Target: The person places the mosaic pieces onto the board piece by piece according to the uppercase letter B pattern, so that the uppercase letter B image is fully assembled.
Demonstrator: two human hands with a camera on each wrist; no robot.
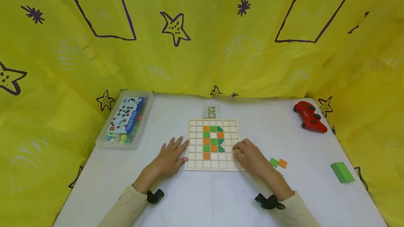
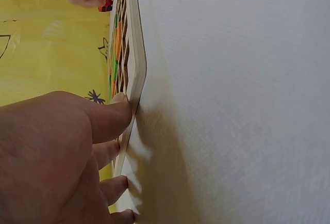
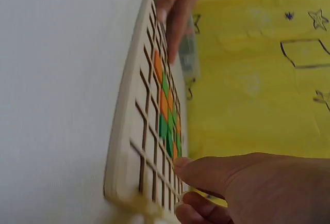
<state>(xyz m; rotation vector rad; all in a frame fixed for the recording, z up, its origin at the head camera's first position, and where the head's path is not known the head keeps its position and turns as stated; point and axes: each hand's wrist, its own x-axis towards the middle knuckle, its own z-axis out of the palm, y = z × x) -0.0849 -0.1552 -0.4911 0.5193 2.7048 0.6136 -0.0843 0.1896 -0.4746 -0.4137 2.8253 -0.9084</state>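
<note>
A wooden grid board [image 1: 194, 164] lies flat in front of me, with orange, green and dark green tiles [image 1: 213, 139] set in some of its cells. My left hand [image 1: 170, 158] rests at the board's left edge with fingers spread; in the left wrist view its thumb and fingertips touch the wooden rim [image 2: 138, 64]. Over the right edge, my right hand [image 1: 250, 155] has its fingers bent toward the thumb [image 3: 193, 170]. Whether a small piece sits between these fingertips is hard to see. A loose green tile [image 1: 274, 162] and an orange tile [image 1: 282, 163] lie right of that hand.
Behind the board lies a small pattern card [image 1: 211, 111]. A clear plastic box [image 1: 135, 143] of colourful parts stands at the left. On the right are a red game controller [image 1: 310, 116] and a green block [image 1: 342, 172]. A yellow curtain [image 1: 202, 62] surrounds the white table [image 1: 202, 199].
</note>
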